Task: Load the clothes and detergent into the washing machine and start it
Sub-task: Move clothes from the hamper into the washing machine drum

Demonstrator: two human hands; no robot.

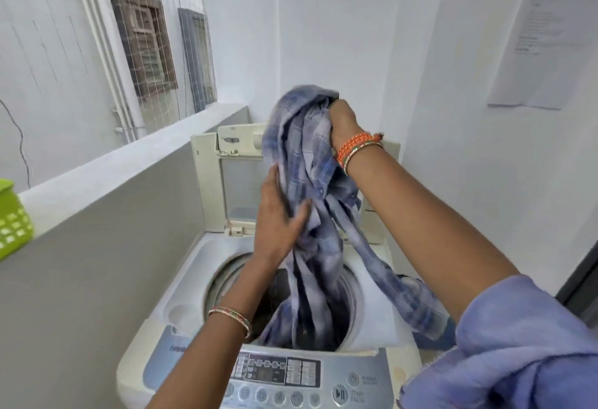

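Right hand (344, 123) raised and clenched; left hand (280, 217) lower, its fingers and thumb pinching.

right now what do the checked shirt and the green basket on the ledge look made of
Checked shirt: soft woven cloth, likely cotton, matte; it drapes and creases where both hands grip it. Green basket: moulded plastic by its look, smooth, slightly glossy, with punched square holes.

The shirt (310, 214) is soft, matt checked cloth. The washing machine (207, 279) has a smooth, faintly glossy plastic top and a silvery plastic control panel (323, 373). The basket (13, 221) is glossy green plastic. The wall sheet (543, 43) looks like matt paper.
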